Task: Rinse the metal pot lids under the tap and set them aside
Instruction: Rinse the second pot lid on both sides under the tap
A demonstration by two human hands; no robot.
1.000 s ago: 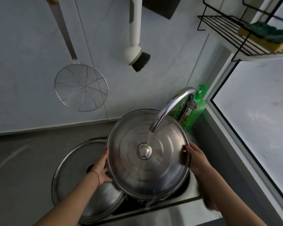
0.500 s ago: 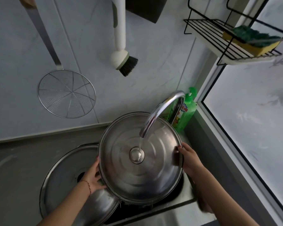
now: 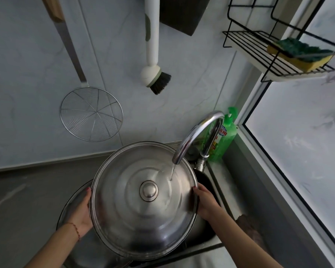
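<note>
Lids first: our left hand (image 3: 81,217) grips the left rim of the big metal lid (image 3: 143,200), fingers curled behind its edge, a second lid (image 3: 74,211) lying beneath on the left. We hold the big lid, knob (image 3: 149,190) up, over the sink (image 3: 205,240), where the tap (image 3: 193,136) runs water onto it. Our right hand (image 3: 206,203) clasps the right rim, beside a green soap bottle (image 3: 223,136).

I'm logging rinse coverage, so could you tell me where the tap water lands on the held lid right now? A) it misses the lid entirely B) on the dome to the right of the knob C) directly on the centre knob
B: the stream from the tap strikes the lid to the upper right of its knob, not on it.
</note>
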